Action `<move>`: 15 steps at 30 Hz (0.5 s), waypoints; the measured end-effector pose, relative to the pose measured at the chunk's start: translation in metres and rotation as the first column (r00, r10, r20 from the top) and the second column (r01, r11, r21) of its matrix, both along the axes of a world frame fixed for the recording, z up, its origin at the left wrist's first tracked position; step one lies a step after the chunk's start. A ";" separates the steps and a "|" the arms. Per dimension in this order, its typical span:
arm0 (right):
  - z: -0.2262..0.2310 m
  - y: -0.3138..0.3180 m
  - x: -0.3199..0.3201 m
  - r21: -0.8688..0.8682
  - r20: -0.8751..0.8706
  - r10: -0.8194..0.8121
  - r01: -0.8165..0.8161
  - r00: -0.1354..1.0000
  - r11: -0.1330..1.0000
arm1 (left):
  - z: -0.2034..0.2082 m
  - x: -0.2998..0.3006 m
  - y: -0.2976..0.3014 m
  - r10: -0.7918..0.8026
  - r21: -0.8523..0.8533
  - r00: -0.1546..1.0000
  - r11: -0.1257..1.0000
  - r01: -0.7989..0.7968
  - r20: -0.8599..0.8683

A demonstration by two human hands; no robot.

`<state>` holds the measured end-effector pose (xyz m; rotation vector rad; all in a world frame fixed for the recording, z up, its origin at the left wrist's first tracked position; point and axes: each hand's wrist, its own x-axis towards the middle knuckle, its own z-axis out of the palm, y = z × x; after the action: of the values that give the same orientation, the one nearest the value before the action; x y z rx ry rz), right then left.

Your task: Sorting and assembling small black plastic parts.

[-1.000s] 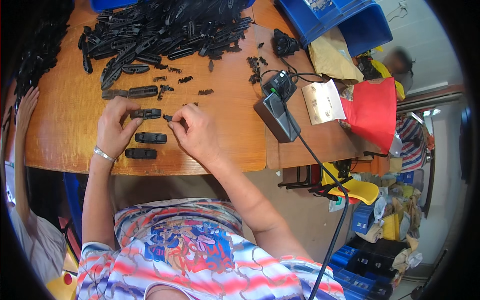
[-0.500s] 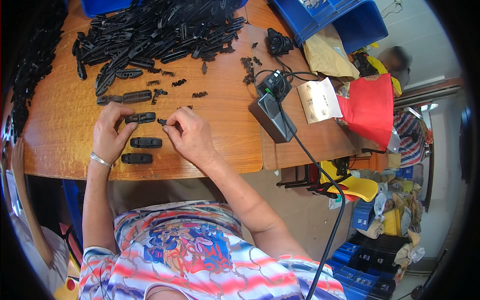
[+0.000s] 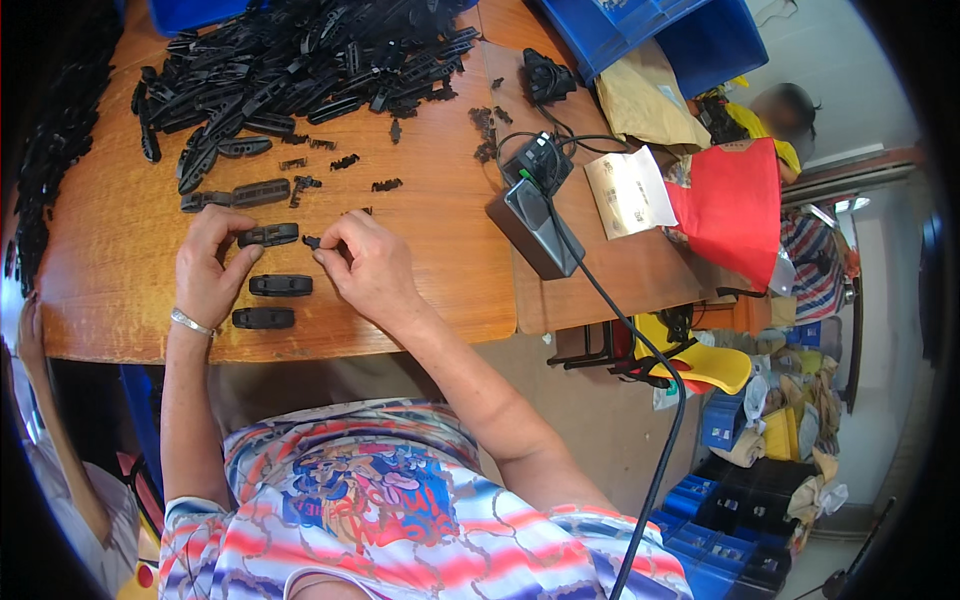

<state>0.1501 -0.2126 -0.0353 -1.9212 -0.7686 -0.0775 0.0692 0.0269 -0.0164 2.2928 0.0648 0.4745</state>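
Note:
My left hand (image 3: pixel 208 270) pinches the left end of an elongated black plastic part (image 3: pixel 268 235) between thumb and fingers, on the table. Just off that part's right end, a small black clip-like piece (image 3: pixel 311 242) sits in the fingertips of my right hand (image 3: pixel 368 268). A narrow gap separates the two pieces. Two similar black parts, one above the other (image 3: pixel 281 286), lie on the wood below. Beyond my left hand, a further pair of black parts (image 3: pixel 260 193) rests end to end. Several loose small black clips (image 3: pixel 387 185) are scattered past my right hand.
A large heap of black plastic parts (image 3: pixel 310 70) covers the table's far side, with another heap (image 3: pixel 62 140) at far left. On the right stand a black power box (image 3: pixel 535 230) with cables, a red bag (image 3: pixel 730 210) and blue bins (image 3: pixel 715 55). A co-worker's arm (image 3: pixel 60 420) shows at left.
The whole view has shifted slightly. Both hands keep their grips, and the small clip stays just beside the right end of the black part.

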 end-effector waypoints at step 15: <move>0.004 -0.002 0.001 -0.026 0.007 0.003 -0.003 1.000 1.000 | 0.001 0.001 0.000 0.006 0.035 1.000 0.999 -0.006 -0.017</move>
<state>0.1508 -0.2147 -0.0315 -1.9452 -0.7808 -0.0731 0.0703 0.0269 -0.0151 2.3322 0.0725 0.4622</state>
